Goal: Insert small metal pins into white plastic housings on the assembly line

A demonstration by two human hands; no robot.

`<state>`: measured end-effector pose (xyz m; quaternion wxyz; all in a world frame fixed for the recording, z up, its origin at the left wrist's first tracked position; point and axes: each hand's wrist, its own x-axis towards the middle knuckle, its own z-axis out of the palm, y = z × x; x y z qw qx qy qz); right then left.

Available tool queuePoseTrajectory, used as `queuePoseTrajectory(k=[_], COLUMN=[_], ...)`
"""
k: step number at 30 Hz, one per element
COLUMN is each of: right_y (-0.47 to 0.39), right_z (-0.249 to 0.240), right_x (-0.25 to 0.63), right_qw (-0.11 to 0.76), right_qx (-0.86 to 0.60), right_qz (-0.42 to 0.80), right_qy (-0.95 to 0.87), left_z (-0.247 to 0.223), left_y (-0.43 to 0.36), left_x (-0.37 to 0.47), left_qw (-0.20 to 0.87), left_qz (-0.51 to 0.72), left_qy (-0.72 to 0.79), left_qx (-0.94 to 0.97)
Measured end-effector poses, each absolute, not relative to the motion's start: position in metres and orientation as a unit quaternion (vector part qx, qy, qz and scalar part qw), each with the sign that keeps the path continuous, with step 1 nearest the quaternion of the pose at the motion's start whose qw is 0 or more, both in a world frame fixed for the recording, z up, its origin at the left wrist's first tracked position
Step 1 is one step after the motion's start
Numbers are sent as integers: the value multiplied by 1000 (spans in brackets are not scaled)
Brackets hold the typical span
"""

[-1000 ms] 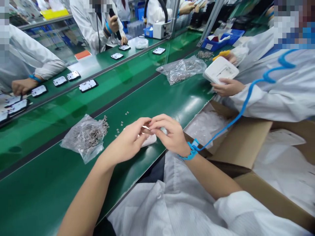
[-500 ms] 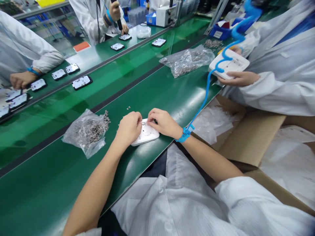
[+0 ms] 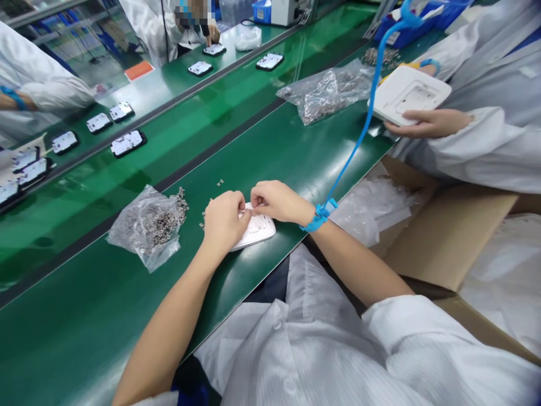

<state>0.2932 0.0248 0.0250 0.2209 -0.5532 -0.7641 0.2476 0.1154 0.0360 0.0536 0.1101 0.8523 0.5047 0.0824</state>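
Screw bag point(image 3: 147, 225) beside hands point(image 3: 247, 211) — box point(image 3: 452, 237) right.

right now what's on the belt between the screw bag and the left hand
In the head view, a few loose small metal parts lie scattered on the green belt between the screw bag and the left hand, which rests on the white plate.

A small white plastic housing point(image 3: 257, 230) with rounded corners lies flat on the green desk point(image 3: 274, 152), close to its near edge. Its left part is hidden under the fingers resting on it; the visible face shows shallow moulded recesses.
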Motion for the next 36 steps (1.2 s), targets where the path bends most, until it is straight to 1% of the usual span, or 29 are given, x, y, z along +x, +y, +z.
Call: queuePoseTrajectory(k=[4, 7, 11, 13, 23, 28, 32, 34, 36], right_y=[14, -2, -21, -26, -29, -29, -30, -31, -31], right_z=[19, 10, -7, -13, -19, -18, -16, -15, -15], right_x=[297, 297, 291, 288, 285, 288, 287, 286, 285], right_qw=[275, 333, 430, 455, 470, 431, 389, 389, 410], right_qx=[-540, -517, -522, -528, -510, -502, -517, -525, -540], right_qz=[250, 241, 196, 172, 119, 120, 135, 137, 146], right_qy=[-755, -751, -710, -696, -710, -740, -750, -744, -721], left_z=[52, 55, 59, 60, 58, 58, 55, 53, 51], left_y=[35, 36, 37, 36, 36, 36, 36, 36, 36], left_x=[118, 119, 120, 121, 128, 129, 129, 129, 129], left_qw=[109, 121, 136, 132, 121, 125, 107, 104, 101], left_qz=[84, 77, 66, 62, 51, 43, 48, 54, 60], left_qy=[513, 521, 524, 525, 535, 540, 535, 533, 532], left_qx=[847, 842, 838, 838, 835, 831, 836, 838, 838])
